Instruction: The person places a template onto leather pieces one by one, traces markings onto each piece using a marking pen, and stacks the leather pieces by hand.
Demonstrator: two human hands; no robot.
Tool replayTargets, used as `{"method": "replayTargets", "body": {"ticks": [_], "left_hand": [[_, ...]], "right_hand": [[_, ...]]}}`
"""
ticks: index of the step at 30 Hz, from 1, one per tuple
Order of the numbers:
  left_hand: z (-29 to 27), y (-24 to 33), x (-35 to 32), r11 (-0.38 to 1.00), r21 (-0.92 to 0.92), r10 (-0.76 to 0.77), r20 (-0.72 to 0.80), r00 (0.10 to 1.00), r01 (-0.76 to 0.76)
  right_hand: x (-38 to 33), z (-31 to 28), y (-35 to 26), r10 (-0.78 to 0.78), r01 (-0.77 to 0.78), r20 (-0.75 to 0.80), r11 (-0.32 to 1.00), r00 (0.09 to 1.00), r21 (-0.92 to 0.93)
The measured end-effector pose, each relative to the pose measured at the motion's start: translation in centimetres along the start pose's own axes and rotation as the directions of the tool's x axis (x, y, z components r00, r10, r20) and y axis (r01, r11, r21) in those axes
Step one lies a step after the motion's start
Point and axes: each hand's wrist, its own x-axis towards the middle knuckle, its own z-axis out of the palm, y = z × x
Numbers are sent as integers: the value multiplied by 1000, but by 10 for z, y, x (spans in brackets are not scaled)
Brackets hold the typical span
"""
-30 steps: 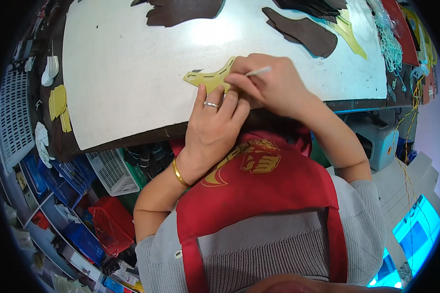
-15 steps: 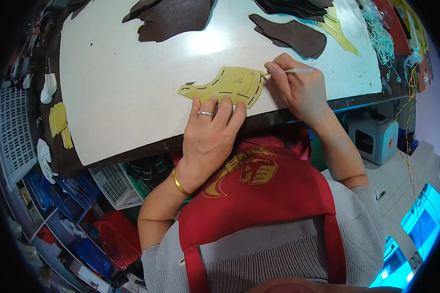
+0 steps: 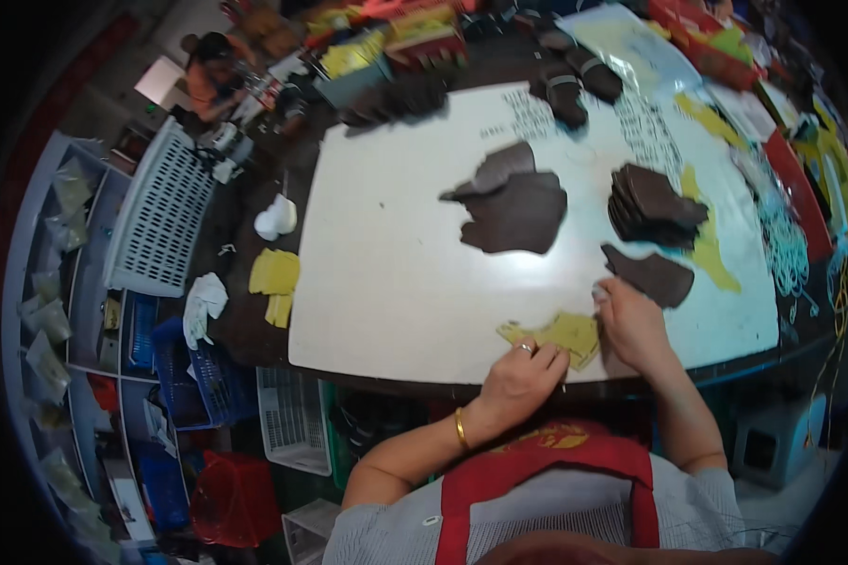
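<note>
We're over the white tabletop (image 3: 396,273) now, and both hands are down at its near edge on a yellow cutout (image 3: 558,333) — a flat, jagged piece lying right at that edge. The left hand (image 3: 518,379) rests on the cutout's lower side, fingers together and pressed flat, a ring on one finger and a gold bangle (image 3: 461,429) at the wrist. The right hand (image 3: 633,323) sits at the cutout's right end, fingers curled and pinching a thin white pen (image 3: 600,293) — only its tip shows, so we can't tell where it touches. Just beyond that hand lies a dark brown piece (image 3: 652,274), with a stack of brown pieces (image 3: 652,201) farther back and a larger brown piece (image 3: 513,209) near the tabletop's middle.
</note>
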Motion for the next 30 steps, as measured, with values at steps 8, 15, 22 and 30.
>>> {"method": "replayTargets", "body": {"ticks": [8,15,22,30], "left_hand": [[-5,-21,37,952,-152,230,-210,950,-264],[11,-115,67,961,258,-69,-110,992,96],[21,-122,61,937,348,28,-25,999,-18],[-10,-81,43,978,166,-98,-163,982,126]], "right_hand": [[-9,-33,46,-210,220,-71,961,975,170],[-5,-79,117,-57,44,-507,998,860,-37],[-53,-54,96,198,-67,-405,946,893,316],[-81,-41,45,62,74,-391,944,918,323]]}}
